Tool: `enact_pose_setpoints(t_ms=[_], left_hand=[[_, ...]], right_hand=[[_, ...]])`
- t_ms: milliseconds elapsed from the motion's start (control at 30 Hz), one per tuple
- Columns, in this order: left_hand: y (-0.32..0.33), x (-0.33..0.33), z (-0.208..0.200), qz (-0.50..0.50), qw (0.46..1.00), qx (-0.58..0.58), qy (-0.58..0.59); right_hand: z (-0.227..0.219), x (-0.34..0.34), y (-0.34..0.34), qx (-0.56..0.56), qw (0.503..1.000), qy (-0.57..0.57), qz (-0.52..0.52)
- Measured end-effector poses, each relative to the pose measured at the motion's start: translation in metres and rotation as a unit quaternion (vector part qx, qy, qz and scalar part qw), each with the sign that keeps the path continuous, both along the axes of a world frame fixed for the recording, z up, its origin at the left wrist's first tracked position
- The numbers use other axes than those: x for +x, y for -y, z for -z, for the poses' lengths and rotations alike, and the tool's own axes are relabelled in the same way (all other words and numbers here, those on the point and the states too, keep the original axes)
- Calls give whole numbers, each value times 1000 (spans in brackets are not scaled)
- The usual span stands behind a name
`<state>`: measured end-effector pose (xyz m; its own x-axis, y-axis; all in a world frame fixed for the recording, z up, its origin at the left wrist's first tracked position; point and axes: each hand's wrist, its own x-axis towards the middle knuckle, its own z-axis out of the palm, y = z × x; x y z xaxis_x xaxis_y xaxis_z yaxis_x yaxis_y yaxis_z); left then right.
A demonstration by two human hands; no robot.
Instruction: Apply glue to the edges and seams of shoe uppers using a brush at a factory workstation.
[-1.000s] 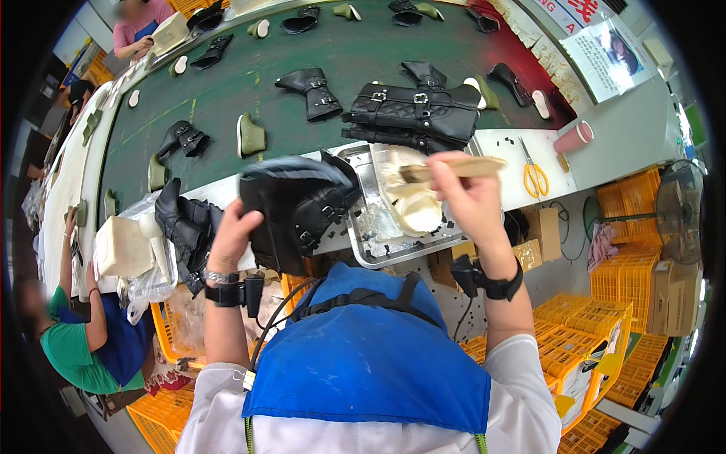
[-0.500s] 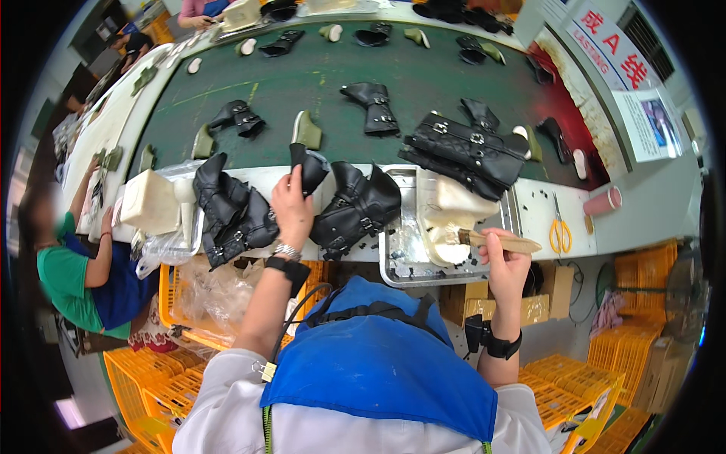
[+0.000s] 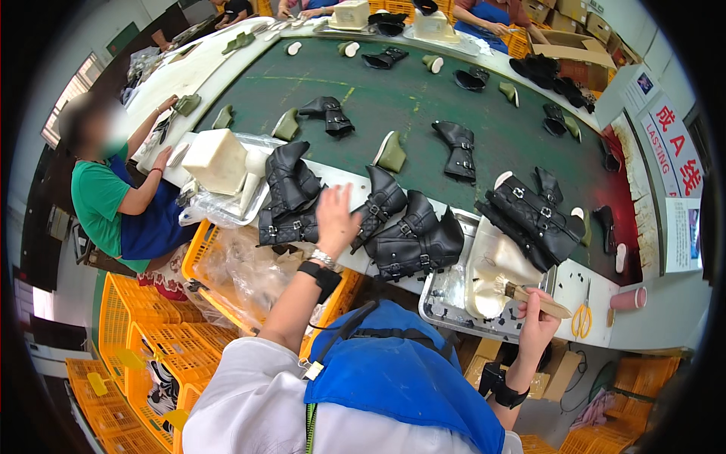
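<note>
My left hand [image 3: 338, 221] is open with its fingers spread, between a pile of black buckled boot uppers [image 3: 291, 178] on its left and a single black boot upper [image 3: 383, 198] on its right. Its fingertips are close to that single upper; whether they touch it I cannot tell. More black uppers [image 3: 416, 240] lie together at the bench edge. My right hand [image 3: 537, 321] is closed around the wooden handle of a brush [image 3: 556, 306]. The brush's pale bristles dip into the mouth of a whitish, glue-smeared container [image 3: 484, 291], which lies in a metal tray [image 3: 437, 309].
Black quilted uppers [image 3: 533, 219] rest across the container's far end. Orange-handled scissors [image 3: 581, 319] and a pink cup [image 3: 629, 299] lie on the right. Green shoes and black boots stand along the green conveyor [image 3: 408, 91]. At left sits a co-worker in green [image 3: 102, 197], above yellow crates [image 3: 162, 348].
My left hand has let go of the black boot upper it held upright and moved left of it. My right hand keeps the brush at the container. The whole view has swung left.
</note>
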<state>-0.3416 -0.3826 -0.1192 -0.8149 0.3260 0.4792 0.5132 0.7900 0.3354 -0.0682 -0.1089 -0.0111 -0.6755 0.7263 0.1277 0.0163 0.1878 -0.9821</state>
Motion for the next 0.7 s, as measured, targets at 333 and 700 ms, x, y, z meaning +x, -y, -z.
enact_pose_setpoints(t_ms=[333, 700], left_hand=[[103, 4, 30, 56, 980, -161, 101], [92, -1, 30, 16, 963, -254, 87]], right_hand=[[-1, -15, 5, 3, 1000, 0, -28], [0, -26, 12, -7, 999, 1, -53]])
